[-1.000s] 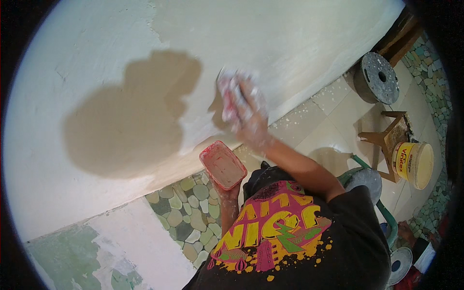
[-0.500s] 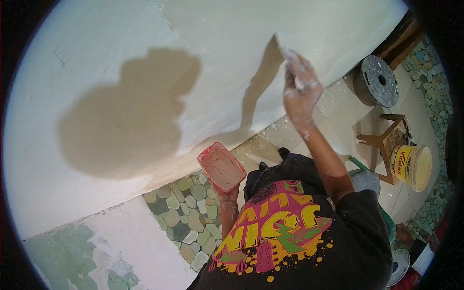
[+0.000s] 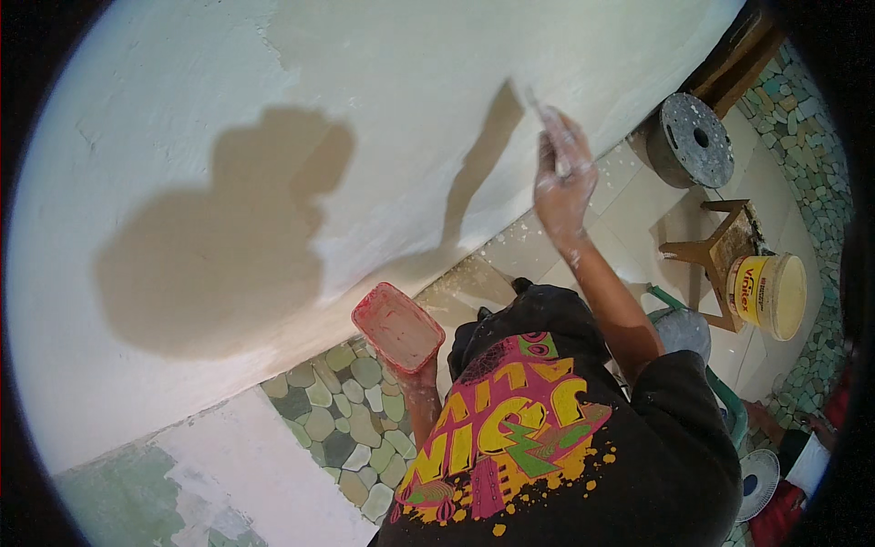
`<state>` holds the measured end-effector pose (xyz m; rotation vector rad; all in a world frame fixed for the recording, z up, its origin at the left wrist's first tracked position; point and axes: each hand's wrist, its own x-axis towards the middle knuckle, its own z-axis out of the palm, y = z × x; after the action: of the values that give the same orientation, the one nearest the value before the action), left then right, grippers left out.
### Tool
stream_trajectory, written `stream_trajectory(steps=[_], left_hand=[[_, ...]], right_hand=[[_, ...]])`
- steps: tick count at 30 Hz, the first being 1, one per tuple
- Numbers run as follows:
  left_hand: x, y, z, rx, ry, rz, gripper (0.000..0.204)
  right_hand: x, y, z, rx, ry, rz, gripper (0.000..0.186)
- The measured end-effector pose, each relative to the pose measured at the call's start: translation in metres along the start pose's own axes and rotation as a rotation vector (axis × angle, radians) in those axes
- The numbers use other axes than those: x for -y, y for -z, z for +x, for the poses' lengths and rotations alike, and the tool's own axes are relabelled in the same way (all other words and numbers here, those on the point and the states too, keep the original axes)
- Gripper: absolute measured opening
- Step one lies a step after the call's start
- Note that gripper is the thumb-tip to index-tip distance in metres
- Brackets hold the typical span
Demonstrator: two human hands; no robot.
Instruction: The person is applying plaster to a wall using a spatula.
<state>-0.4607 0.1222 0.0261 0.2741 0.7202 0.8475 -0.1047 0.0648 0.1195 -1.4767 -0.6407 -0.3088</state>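
Observation:
My left hand (image 3: pixel 417 376) supports a small red rectangular tub (image 3: pixel 398 326) from below, its inside coated with pale putty. Up at the wall, my right hand (image 3: pixel 567 169) is closed around a putty knife (image 3: pixel 530 98), thin and whitish because it shows almost edge-on. White smears cover the fingers and wrist of that hand. The blade end is close to the pale wall (image 3: pixel 392 109); whether it touches I cannot tell. Shadows of my head, arm and hand fall across the wall.
On the tiled floor to the right stand a spattered round dark container (image 3: pixel 697 141), a wooden stool (image 3: pixel 720 246) and a yellow-and-white bucket (image 3: pixel 770 294). Green pebble paving (image 3: pixel 351 415) lies by the wall base. Another person's hand (image 3: pixel 820 428) and a white fan (image 3: pixel 758 483) show lower right.
The view has shifted slightly, so the wall and floor items sit further left. My right hand, with the putty knife, has come slightly down the picture. The tub remains in my left hand.

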Motion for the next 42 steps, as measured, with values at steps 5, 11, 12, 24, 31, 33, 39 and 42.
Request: stream_trajectory(steps=[5, 11, 12, 24, 31, 33, 39, 42], left_hand=[[0.005, 0.007, 0.006, 0.051, 0.062, 0.011, 0.066], [0.007, -0.012, 0.023, 0.061, 0.111, -0.006, 0.064], [0.006, -0.015, 0.025, 0.081, 0.138, -0.02, 0.064], [0.004, -0.002, 0.003, 0.148, 0.081, -0.028, 0.062], [-0.017, 0.002, -0.001, 0.008, 0.042, -0.018, 0.062], [-0.021, 0.002, 0.001, 0.055, 0.057, -0.011, 0.061], [-0.033, 0.011, 0.001, 0.085, 0.174, -0.06, 0.061], [-0.05, 0.012, 0.005, 0.104, 0.231, -0.013, 0.062]], right_hand=[[-0.048, -0.033, -0.044, -0.055, -0.187, 0.087, 0.048], [-0.024, -0.032, -0.077, 0.337, 0.034, 0.044, 0.052], [-0.03, -0.029, -0.072, 0.345, -0.006, 0.095, 0.05], [-0.012, -0.056, -0.086, 0.03, -0.21, 0.224, 0.049], [-0.014, -0.038, -0.097, 0.27, -0.113, 0.214, 0.053], [-0.018, -0.031, -0.09, 0.201, -0.099, 0.119, 0.053], [-0.002, -0.068, -0.094, 0.067, 0.009, -0.005, 0.053], [-0.009, -0.094, -0.121, 0.034, 0.026, -0.015, 0.057]])
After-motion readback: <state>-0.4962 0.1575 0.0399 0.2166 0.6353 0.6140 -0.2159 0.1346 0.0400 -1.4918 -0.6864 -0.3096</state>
